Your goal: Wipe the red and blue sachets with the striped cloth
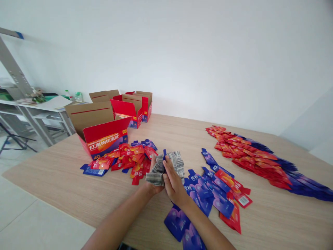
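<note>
In front of me my two hands press together around a grey striped cloth. The palm of my left hand lies under and behind the cloth, mostly covered by it. My right hand lies against it from the right, fingers long and held together. A narrow dark blue sachet sticks up between the hands; the rest of it is hidden in the cloth. Left of my hands is a loose pile of red and blue sachets. Blue sachets and a few red sachets lie to the right.
An open red carton stands at the table's left, with more open red cartons behind it. Long overlapping rows of red sachets and blue sachets run along the right side. A white wall borders the wooden table.
</note>
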The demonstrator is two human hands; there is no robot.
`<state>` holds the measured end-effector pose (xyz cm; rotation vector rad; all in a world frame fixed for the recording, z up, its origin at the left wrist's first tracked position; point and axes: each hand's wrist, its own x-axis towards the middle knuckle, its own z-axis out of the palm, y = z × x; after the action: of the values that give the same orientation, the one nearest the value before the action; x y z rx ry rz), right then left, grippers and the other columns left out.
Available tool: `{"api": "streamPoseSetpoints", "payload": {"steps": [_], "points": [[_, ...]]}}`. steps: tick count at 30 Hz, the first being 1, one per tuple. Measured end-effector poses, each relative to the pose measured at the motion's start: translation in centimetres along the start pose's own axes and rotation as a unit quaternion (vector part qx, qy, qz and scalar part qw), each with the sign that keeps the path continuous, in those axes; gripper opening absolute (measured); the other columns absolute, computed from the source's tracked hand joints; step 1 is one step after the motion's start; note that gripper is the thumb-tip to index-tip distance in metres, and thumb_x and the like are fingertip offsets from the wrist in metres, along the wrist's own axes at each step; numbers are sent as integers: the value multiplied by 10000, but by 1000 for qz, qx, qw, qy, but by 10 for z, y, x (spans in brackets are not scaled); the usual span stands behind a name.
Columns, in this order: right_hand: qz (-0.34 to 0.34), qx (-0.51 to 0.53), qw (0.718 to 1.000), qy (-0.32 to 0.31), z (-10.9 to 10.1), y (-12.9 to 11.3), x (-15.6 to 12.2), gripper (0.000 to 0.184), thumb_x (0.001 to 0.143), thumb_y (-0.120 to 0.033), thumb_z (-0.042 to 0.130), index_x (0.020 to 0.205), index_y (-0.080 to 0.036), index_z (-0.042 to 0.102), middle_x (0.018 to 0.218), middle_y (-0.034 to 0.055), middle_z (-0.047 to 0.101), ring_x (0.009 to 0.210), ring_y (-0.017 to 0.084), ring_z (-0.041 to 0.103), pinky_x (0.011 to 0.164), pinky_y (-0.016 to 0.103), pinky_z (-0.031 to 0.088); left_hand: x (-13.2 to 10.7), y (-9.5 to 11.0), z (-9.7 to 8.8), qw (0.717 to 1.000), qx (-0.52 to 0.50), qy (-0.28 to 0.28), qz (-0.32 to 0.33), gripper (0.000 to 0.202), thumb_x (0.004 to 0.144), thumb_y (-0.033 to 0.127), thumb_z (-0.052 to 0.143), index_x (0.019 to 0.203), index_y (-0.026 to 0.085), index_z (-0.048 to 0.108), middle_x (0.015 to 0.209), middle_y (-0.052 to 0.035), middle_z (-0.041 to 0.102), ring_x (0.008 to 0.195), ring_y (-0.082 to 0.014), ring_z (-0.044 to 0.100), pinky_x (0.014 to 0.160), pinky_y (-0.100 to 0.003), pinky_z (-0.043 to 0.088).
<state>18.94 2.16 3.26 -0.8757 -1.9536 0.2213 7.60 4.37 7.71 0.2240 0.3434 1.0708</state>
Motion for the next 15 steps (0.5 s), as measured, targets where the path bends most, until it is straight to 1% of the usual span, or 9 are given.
{"api": "streamPoseSetpoints", "payload": {"steps": [2,4,6,9,11,15], "points": [[59,33,996,57,1,1,-1,541,1070,-284,367,1599,-323,264,1670,17,258,1532,225,255,1247,495,291,-2,-5,-1,1000,3,-17,-16,508,903,625,551,853,161,754,860,-86,778,914,-248,746,916,-330,561],[111,65,985,114,1,2,0,525,1072,-338,373,1589,-286,300,1652,42,308,1521,226,291,1249,496,285,-3,-10,-2,999,10,-40,-26,491,891,618,574,884,162,756,906,-92,786,973,-259,739,965,-349,548],[145,93,972,157,0,3,3,511,1070,-379,383,1564,-255,358,1632,64,352,1505,228,332,1246,499,285,-3,-13,-2,997,24,-71,-31,475,896,612,574,925,176,760,924,-83,790,1005,-261,734,993,-369,537],[163,105,963,190,-6,7,10,449,1065,-406,393,1458,-226,513,1553,88,479,1446,227,437,1205,487,362,-3,-14,-1,994,35,-98,-12,493,924,615,523,938,187,768,935,-73,793,1028,-258,729,1003,-385,534],[166,80,960,209,-11,11,14,416,1058,-415,401,1353,-211,611,1479,104,562,1398,237,500,1170,490,408,-2,-9,0,994,32,-100,8,545,933,642,480,931,184,777,946,-82,792,1026,-268,730,998,-395,537],[164,11,958,237,-20,23,17,386,1027,-440,466,1200,-197,711,1375,131,644,1310,269,583,1137,521,437,-1,3,3,994,31,-102,28,653,939,694,373,953,194,792,1010,-106,787,1009,-306,736,961,-412,547]]}}
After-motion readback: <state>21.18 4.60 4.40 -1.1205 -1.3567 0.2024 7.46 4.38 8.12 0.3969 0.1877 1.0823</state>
